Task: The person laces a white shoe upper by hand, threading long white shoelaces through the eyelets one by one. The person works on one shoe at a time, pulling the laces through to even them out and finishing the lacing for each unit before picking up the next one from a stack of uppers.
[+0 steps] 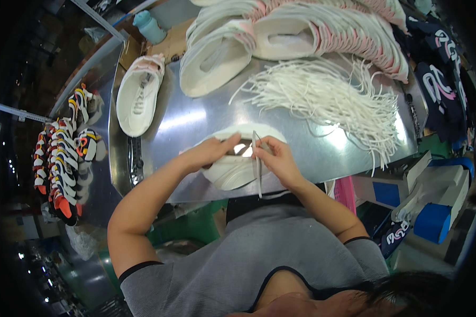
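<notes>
A white shoe upper lies in front of me near the table's front edge, its slit opening facing up. My left hand grips its left side, thumb and fingers beside the slit. At the slit's right end, my right hand pinches a white shoelace, one length of which hangs down over the upper. Whether the lace passes through an eyelet is too small to tell. Beyond my hands, a loose pile of white laces spreads over the table. Another white upper, with lacing across its opening, stands at the far left.
Rows of nested white and pink uppers fill the back of the metal table. A light-blue jug stands behind. Colourful shoe uppers sit on the left. To the right are dark printed pieces and a blue-and-white box.
</notes>
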{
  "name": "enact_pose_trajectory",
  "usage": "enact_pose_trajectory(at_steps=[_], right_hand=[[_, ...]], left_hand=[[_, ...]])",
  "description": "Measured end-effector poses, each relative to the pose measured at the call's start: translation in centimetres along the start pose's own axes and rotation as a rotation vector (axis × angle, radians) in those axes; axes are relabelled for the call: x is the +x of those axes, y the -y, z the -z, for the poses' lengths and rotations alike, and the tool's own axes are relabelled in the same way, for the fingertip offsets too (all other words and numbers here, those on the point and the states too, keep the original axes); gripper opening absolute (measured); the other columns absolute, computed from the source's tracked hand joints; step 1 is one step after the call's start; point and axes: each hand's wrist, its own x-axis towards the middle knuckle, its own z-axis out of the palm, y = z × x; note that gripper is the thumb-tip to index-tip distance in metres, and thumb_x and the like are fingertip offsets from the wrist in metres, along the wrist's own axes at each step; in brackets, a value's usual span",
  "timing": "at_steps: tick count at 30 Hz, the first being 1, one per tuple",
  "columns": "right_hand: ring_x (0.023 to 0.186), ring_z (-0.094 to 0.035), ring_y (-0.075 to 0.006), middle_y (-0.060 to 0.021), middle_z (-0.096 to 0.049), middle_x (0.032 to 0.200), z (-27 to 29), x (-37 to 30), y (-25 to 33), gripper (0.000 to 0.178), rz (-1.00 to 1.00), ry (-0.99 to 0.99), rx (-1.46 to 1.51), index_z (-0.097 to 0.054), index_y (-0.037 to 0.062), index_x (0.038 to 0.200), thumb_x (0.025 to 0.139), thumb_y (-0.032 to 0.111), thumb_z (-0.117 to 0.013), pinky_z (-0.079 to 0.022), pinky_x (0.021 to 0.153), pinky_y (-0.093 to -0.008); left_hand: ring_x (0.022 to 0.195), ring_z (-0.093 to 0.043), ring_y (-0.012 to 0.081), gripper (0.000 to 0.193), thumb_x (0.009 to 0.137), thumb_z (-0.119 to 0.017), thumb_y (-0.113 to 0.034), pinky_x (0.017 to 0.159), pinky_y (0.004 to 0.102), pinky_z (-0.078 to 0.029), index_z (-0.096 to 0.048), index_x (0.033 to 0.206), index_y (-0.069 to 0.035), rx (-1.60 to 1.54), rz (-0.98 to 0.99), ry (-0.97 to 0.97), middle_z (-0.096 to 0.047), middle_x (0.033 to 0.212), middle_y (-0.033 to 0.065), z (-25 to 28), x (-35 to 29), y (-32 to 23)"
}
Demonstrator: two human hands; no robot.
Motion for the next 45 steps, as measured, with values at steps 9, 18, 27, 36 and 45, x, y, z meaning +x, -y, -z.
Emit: enact_pose_trajectory(at_steps=[9,18,27,36,45], right_hand=[[0.068,-0.055,-0.0032,0.002,-0.064,0.074,0.6,-1.9,1.0,0.014,0.089,-0.111,0.016,-0.067,0.0022,0.097,0.097,0.016,-0.065,-0.043,0.064,-0.0198],[0.071,-0.055,-0.0028,-0.0003,-0.065,0.076,1.6,0.4,3.0,0.015,0.23,-0.091,-0.261,-0.067,0.0007,0.099,0.095,0.015,-0.067,-0.044,0.064,-0.0207],[0.073,-0.06,-0.0051,-0.0007,-0.067,0.077,0.4,-2.9,3.9,0.014,0.091,-0.071,-0.118,-0.069,-0.0008,0.099,0.094,0.012,-0.067,-0.047,0.067,-0.0203],[0.065,-0.056,-0.0034,0.0014,-0.064,0.076,1.1,-2.7,3.2,0.014,0.026,0.037,-0.126,-0.069,0.0014,0.097,0.093,0.015,-0.07,-0.041,0.058,-0.0183],[0.071,-0.058,-0.0052,-0.0006,-0.065,0.079,1.1,-2.5,1.8,0.014,-0.024,0.01,-0.25,-0.067,0.0003,0.098,0.096,0.014,-0.068,-0.045,0.065,-0.0198]], left_hand=[[0.125,-0.057,0.0237,0.06,0.108,-0.035,-0.048,0.103,0.0354,-0.049,-0.044,0.146,-0.002,-0.831,-0.415,0.167,-0.054,0.141,0.0142,-5.3,0.2,0.3],[0.107,-0.061,0.0182,0.07,0.105,-0.038,-0.057,0.096,0.028,-0.047,-0.062,0.127,0.005,-0.231,-0.27,-0.011,-0.068,0.114,0.0127,-6.7,0.0,0.7],[0.128,-0.053,0.0243,0.061,0.106,-0.048,-0.042,0.113,0.0346,-0.04,-0.045,0.143,0.007,-0.84,-0.511,0.104,-0.052,0.143,0.017,-8.7,-1.3,1.0],[0.106,-0.062,0.0141,0.038,0.104,-0.056,-0.035,0.093,0.0279,-0.049,-0.067,0.123,-0.003,-0.624,-0.538,-0.116,-0.068,0.117,0.0065,-8.8,-1.0,1.8],[0.093,-0.066,0.0129,0.031,0.099,-0.066,-0.03,0.08,0.0268,-0.053,-0.072,0.114,-0.004,-0.555,-0.551,-0.378,-0.073,0.104,0.0051,-10.3,-0.1,2.2]])
